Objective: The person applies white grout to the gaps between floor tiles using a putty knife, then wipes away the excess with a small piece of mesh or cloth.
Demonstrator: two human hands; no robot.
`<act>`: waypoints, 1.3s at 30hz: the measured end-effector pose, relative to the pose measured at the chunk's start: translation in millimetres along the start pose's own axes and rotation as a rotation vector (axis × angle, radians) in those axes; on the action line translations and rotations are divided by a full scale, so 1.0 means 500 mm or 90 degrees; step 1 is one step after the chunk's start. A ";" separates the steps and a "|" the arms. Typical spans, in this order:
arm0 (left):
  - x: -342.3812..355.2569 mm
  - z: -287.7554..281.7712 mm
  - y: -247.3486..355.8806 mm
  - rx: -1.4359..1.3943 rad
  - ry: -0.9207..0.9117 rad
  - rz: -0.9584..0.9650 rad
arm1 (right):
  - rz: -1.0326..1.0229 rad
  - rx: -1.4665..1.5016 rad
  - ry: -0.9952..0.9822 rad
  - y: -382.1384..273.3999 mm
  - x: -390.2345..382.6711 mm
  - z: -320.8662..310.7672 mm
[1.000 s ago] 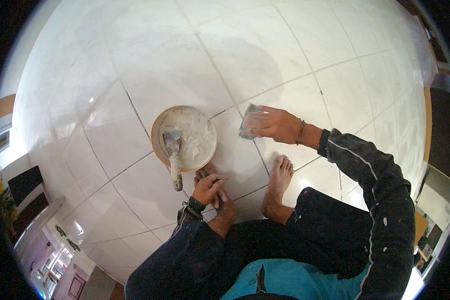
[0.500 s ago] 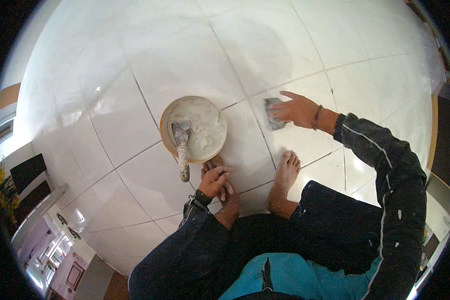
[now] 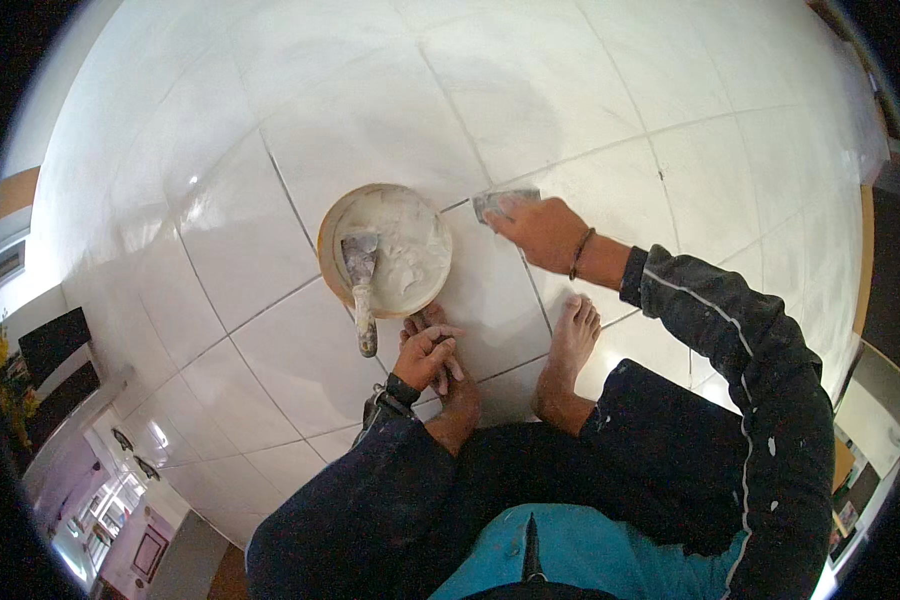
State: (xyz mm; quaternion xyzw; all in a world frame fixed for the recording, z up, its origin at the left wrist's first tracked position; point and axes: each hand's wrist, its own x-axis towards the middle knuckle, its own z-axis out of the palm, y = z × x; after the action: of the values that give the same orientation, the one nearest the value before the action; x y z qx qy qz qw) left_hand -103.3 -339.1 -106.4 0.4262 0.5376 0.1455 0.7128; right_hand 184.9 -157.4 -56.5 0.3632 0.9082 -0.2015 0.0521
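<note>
While the right hand (image 3: 550,232) clamps its fingers on a grey pad (image 3: 486,206), the pad lies against the tiled floor (image 3: 260,390), over or just beside a crossing of tile joints; the hand hides which. Just left of the pad stands a round, pale bowl (image 3: 326,250) holding white paste (image 3: 405,250). A scraper (image 3: 365,310) rests in it, blade on the paste and mottled handle jutting over the near rim. On the near side of the bowl, the left hand (image 3: 425,358) rests on the left foot (image 3: 458,400), its fingers slightly apart. The bare right foot (image 3: 570,345) is farther right, nearer than the pad. Dark trousers (image 3: 350,520) and a teal shirt (image 3: 530,545) fill the near edge.
</note>
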 end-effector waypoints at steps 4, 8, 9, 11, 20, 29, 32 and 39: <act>-0.024 0.001 0.049 0.057 0.047 0.143 | -0.116 -0.039 -0.003 -0.028 -0.086 0.033; -0.094 -0.048 0.119 0.055 0.174 0.156 | -0.130 0.012 -0.059 -0.029 -0.161 0.027; -0.104 -0.067 0.131 0.098 0.260 0.146 | -0.082 0.058 -0.129 -0.023 -0.171 0.019; -0.107 -0.102 0.139 0.164 0.461 0.190 | 0.058 0.165 -0.194 -0.007 -0.175 0.009; -0.067 -0.147 0.069 0.203 0.434 -0.066 | 0.395 0.985 -0.056 0.064 -0.128 -0.015; -0.146 -0.124 0.153 -0.425 0.157 -0.077 | 0.408 1.062 0.016 0.023 -0.089 -0.109; -0.169 -0.096 0.182 -0.417 0.033 -0.011 | 0.299 1.097 0.079 0.004 -0.074 -0.137; -0.165 -0.035 0.250 -0.423 -0.090 0.008 | 0.173 1.017 0.184 -0.053 -0.043 -0.215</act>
State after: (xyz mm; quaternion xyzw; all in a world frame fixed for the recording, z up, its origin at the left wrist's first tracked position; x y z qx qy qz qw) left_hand -118.8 -311.8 40.8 0.1827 0.4075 0.2871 0.8474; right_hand 188.2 -145.1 55.6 0.4202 0.4371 -0.7299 -0.3158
